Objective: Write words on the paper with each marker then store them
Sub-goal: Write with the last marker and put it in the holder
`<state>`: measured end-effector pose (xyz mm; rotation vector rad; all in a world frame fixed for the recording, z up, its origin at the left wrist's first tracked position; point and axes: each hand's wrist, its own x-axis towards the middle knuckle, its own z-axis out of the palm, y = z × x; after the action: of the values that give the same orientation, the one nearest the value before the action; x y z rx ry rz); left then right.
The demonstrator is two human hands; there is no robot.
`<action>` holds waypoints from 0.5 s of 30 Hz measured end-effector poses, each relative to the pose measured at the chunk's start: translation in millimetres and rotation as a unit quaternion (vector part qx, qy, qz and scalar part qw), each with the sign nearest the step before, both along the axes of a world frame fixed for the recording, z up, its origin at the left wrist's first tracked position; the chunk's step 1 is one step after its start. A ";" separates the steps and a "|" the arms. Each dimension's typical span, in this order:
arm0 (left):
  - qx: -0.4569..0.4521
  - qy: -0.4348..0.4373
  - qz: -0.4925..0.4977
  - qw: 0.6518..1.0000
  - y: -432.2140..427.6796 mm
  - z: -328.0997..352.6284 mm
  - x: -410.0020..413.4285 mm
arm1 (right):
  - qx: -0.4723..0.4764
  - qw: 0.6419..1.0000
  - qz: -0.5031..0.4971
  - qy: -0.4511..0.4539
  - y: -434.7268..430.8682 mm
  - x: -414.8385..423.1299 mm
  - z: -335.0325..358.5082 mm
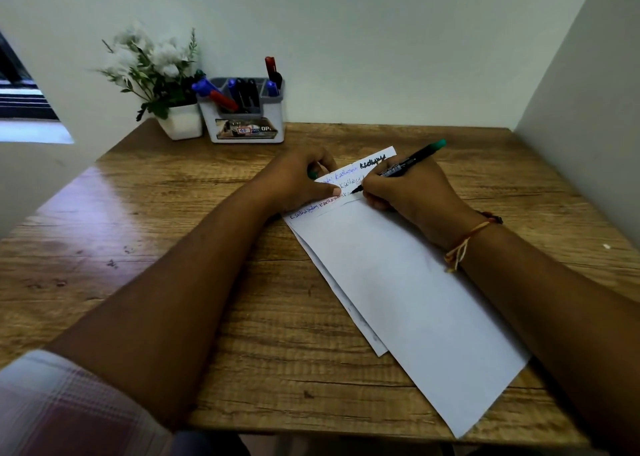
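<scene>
Potted plant: a potted plant (180, 119) with white flowers stands at the far-left corner of the table, against the wall.
Holder: a grey-and-white holder (246, 123) stands just to the right of the plant. Stored markers (242, 92) in blue, red and black stand in its compartments.
Left hand: the left hand (298, 182) rests on the top-left of the paper with its thumb pressing the sheet. Its fingers are curled round a small green cap (313, 175), which is mostly hidden and identified by colour only.
Paper: the paper (398, 282) lies slantwise, with its written top end far-left and its bottom corner over the near edge. A second sheet (360, 320) lies beneath it.
Marker: the marker (405, 164) has its tip on the paper just right of the left thumb. Its long axis rises from the tip towards a green tail at the far right.
Right hand: the right hand (412, 192) grasps the barrel near the tip in a writing grip.
Key relation: the holder lies far-left of the right hand, beyond the left hand, which is nearer to it. The cap sits just left of the tip.
Table: the table (173, 247) is wood-grain, with glare at the left.
Room: plain walls stand close behind and to the right. A window (20, 99) is at the far left.
</scene>
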<state>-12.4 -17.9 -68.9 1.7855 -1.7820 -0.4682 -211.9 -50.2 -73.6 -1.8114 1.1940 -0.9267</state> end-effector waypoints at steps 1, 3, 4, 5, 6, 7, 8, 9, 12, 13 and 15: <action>0.001 0.001 0.000 1.000 -0.2 0.1 0.0 | 0.004 1.000 0.003 -0.008 -0.5 -0.7 -0.1; 0.003 0.000 0.000 1.000 0.0 0.1 0.0 | 0.008 1.000 0.000 -0.016 -1.7 -1.0 -1.2; 0.003 0.000 0.000 1.000 0.3 0.3 -0.2 | 0.009 1.000 -0.006 -0.015 -2.3 -0.9 -1.8; 0.003 0.001 0.000 1.000 0.3 0.4 0.0 | 0.010 1.000 -0.013 -0.014 -3.0 -0.7 -2.4; 0.002 0.002 0.000 1.000 0.6 0.7 -0.1 | 0.008 1.000 -0.019 -0.011 -2.8 -0.7 -2.4; 0.002 0.003 -0.001 1.000 0.6 0.8 -0.2 | 0.005 1.000 -0.021 -0.006 -2.4 -0.6 -2.1; 0.003 0.003 -0.001 1.000 0.9 1.0 -0.4 | 0.001 1.000 -0.018 0.000 -1.8 -0.6 -1.4; 0.004 0.003 0.000 1.000 1.0 1.0 -0.6 | -0.001 1.000 -0.011 0.003 -1.1 -0.5 -0.7; 0.007 0.002 0.003 1.000 1.9 1.7 -1.3 | 0.002 1.000 -0.005 0.004 -0.8 -0.9 0.0; 0.006 0.001 0.002 1.000 2.1 1.8 -1.4 | 0.001 1.000 -0.009 0.003 -1.6 -1.0 -0.6; 0.009 0.004 0.002 1.000 2.5 2.2 -1.5 | 0.000 1.000 -0.013 0.001 -2.2 -1.0 -1.4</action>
<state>-13.9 -15.4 -66.7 1.7958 -1.7729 -0.4906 -212.9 -52.4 -75.0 -1.8012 1.2219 -0.9411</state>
